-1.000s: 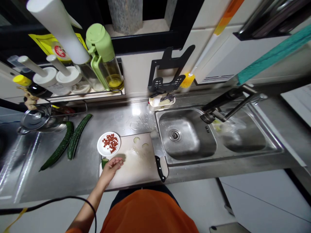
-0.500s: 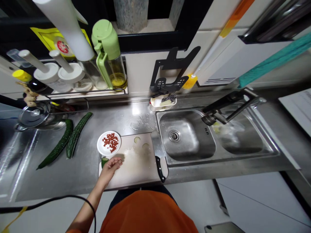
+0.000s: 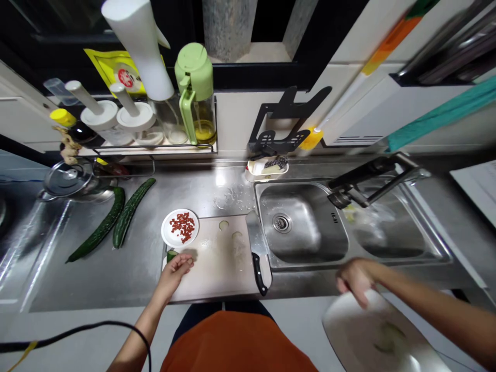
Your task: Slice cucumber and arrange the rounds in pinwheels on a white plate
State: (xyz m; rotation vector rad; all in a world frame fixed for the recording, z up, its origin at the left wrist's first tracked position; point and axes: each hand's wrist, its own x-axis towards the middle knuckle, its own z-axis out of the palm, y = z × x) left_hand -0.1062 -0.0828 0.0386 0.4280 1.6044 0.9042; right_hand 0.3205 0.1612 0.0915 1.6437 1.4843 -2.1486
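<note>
My left hand [image 3: 178, 267] is over the lower left of the pale cutting board [image 3: 215, 276], thumb and fingers drawn together; whether anything is between them is hidden. Beside it lies a cut piece of cucumber [image 3: 171, 255]. My right hand [image 3: 355, 280], smeared by motion, grips the rim of a large white plate [image 3: 358, 333] held low in front of the counter. Blurred green shapes show on that plate. Two thin cucumber slices [image 3: 223, 226] lie on the board. A cleaver [image 3: 258, 248] with a black handle rests along the board's right edge.
A small white dish [image 3: 166, 235] of chopped red bits overlaps the board's upper left corner. Two whole cucumbers [image 3: 132, 213] lie further left. The double sink [image 3: 306, 222] with a black tap [image 3: 360, 178] is on the right. Seasoning jars and an oil bottle [image 3: 196, 93] line the shelf.
My right hand has come into view at the lower right, holding the white plate. My left hand stays by the cucumber piece. The whole view has shifted slightly.
</note>
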